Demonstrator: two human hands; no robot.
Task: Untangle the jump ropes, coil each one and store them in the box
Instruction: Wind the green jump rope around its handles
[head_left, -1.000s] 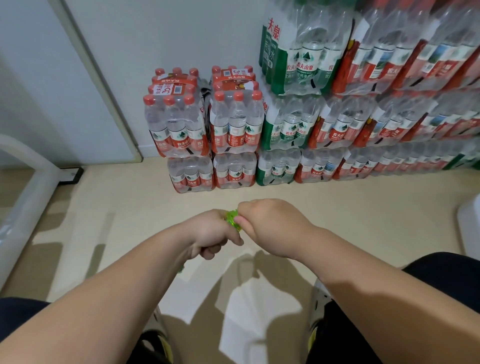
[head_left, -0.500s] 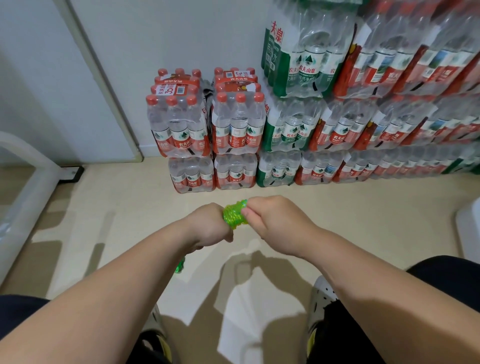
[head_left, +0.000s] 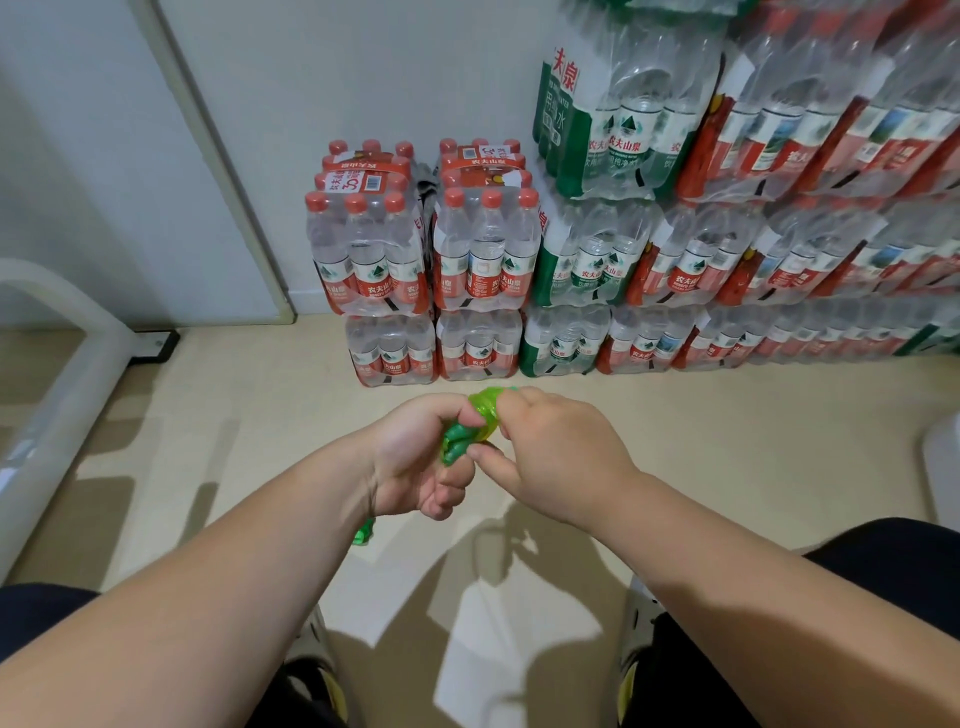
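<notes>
One green rope bundle (head_left: 466, 430), near-upright

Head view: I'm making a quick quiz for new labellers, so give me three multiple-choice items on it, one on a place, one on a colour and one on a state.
1. Where is the rope?
A. Lying on the floor
B. Held by the left hand and the right hand
C. Hung on the wall

2. What colour is the rope?
A. Red
B. Blue
C. Green

3. How is the left hand?
A. Curled round the rope
B. Flat and open
C. Out of view

Answers:
1 B: both hands meet on the bunched rope in mid-air.
2 C: the bunch between the hands is bright green.
3 A: its fingers close over the bunch.
</notes>
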